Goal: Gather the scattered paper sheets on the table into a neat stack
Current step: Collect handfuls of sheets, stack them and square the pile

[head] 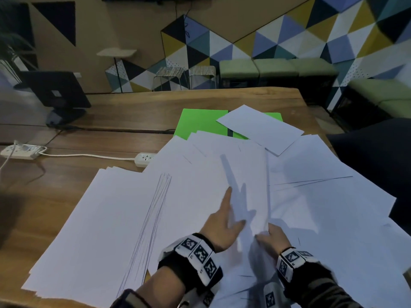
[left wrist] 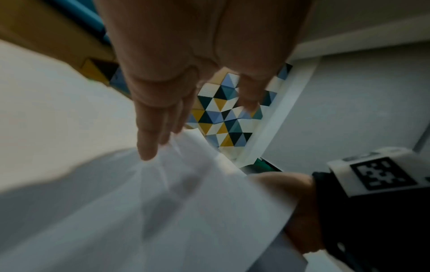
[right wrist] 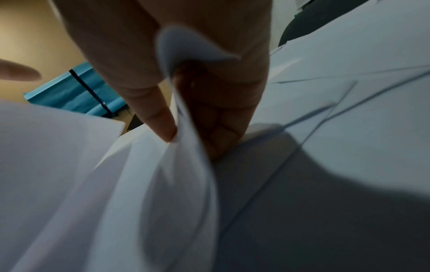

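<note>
White paper sheets [head: 322, 207] lie scattered and overlapping across the wooden table [head: 124, 112]. A fanned stack of sheets [head: 95, 230] sits at the near left. My right hand [head: 265, 234] pinches the near edge of a few sheets [head: 249, 178] and holds them raised and bent; the right wrist view shows thumb and fingers [right wrist: 163, 117] squeezing that paper [right wrist: 186, 165]. My left hand [head: 232, 210] is flat beside it, with straight fingers [left wrist: 149, 139] touching the lifted paper [left wrist: 186, 202]. Some of those fingers are hidden behind the sheet.
A green folder [head: 200, 123] lies at the far side, partly under one loose sheet [head: 260, 127]. Two white power strips [head: 144, 158] [head: 20, 152], joined by a cable, and a dark monitor [head: 55, 92] sit to the left. A dark chair back [head: 373, 156] stands past the table's right edge.
</note>
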A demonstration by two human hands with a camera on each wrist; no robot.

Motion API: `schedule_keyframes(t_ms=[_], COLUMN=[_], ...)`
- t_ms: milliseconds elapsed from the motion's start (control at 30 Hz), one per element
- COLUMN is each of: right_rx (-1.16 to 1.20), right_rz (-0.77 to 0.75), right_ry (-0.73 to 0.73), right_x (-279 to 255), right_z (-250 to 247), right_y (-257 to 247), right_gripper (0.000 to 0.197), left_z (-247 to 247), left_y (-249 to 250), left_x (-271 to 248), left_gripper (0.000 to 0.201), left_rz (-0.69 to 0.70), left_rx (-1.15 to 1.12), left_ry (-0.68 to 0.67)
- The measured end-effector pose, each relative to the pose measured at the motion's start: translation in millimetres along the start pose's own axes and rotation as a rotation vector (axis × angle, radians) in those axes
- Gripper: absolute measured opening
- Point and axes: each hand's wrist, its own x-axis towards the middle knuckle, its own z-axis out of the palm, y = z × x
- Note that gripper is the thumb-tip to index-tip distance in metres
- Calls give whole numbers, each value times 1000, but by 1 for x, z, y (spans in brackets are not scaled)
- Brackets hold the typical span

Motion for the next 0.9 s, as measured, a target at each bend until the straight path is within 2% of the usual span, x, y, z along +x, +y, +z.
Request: schedule_keyframes(t_ms=[67,133,200,267,300,367,467,533,600,667,700,767,833,900], right_rx=[114,227,283,259,268,294,253,195,145,126,143,224,291,332], right_rz=[22,74,105,73,40,-19,-45,-50,-47,-32,-20,10,31,47], right_ry=[-28,-38,-46,-60,-64,-65,-51,-23,30,111,172,301,399,444], right_x=[-5,-7,-6,-5,-5,-6,-2,-3,-7,-6,-6,-2,-1,0], right_z=[-2,-7,-12,-9,-4,6,18,17,11,-1,-9,-25,-40,-48], right_y=[1,-2,-4,-4,-4,-3,3,3,3,4,4,7,9,9], right_gripper=[10,34,52,50,43,34,36,18,11,9,10,19,23,23], left_z=[12,12,6,5,8,19,35,38,33,22,16,4,-2,-1], left_y=[-4,-23,-49,-69,-74,-75,-70,-64,-62,-69,-74,-82,-83,-82], left_x=[5,9,11,6,2,-5,-9,-9,-7,-3,-2,-1,-4,-7], left_gripper=[74,70,72,78,81,86,85,82,82,82,79,74,77,82], left_rz=[-31,-100,-246,-413,-444,-399,-262,-182,-125,-141,-180,-321,-489,-592], left_rx=[-147,-109,197,512,579,599,623,572,358,138,100,207,356,445], left_ry=[-68,23,88,24,-21,-102,-178,-193,-145,13,120,288,302,260])
